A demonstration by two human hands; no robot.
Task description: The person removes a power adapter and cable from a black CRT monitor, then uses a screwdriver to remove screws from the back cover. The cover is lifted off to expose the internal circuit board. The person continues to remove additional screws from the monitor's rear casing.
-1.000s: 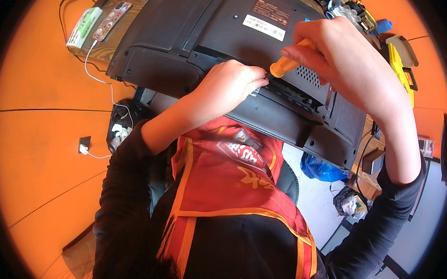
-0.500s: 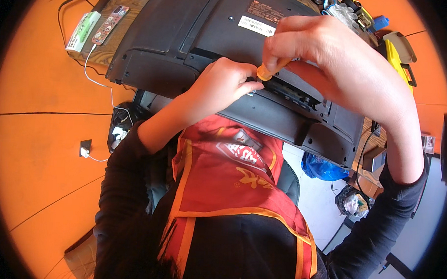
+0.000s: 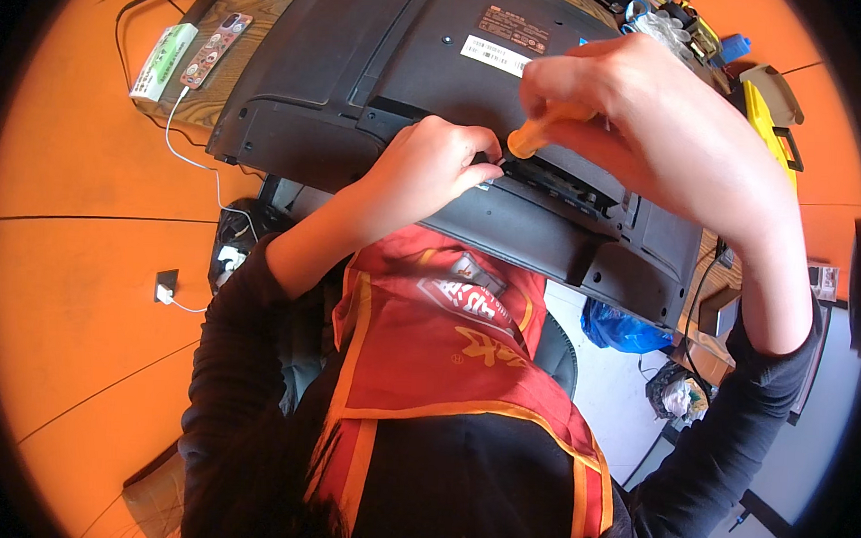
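A large black monitor point(image 3: 323, 76) lies with its back panel up, labels on top and a recessed row of ports along a slot. In my right hand point(image 3: 635, 115) is a screwdriver point(image 3: 528, 140) with an orange-yellow handle, its shaft angled down toward the left end of the slot. My left hand point(image 3: 432, 160) rests against the panel there, thumb and forefinger pinched beside the screwdriver's tip. Whatever sits between those fingertips is too small to make out.
On the wooden table point(image 3: 204, 98) to the left lie a phone point(image 3: 216, 51) on a white cable and a green-white box point(image 3: 165, 62). A yellow case point(image 3: 769, 124) and loose tools are at the far right. Below the right side hangs a blue bag point(image 3: 623, 323).
The screwdriver's handle has shifted slightly right and tilted more, with my right hand turned around it. My left hand stays nearly in place.
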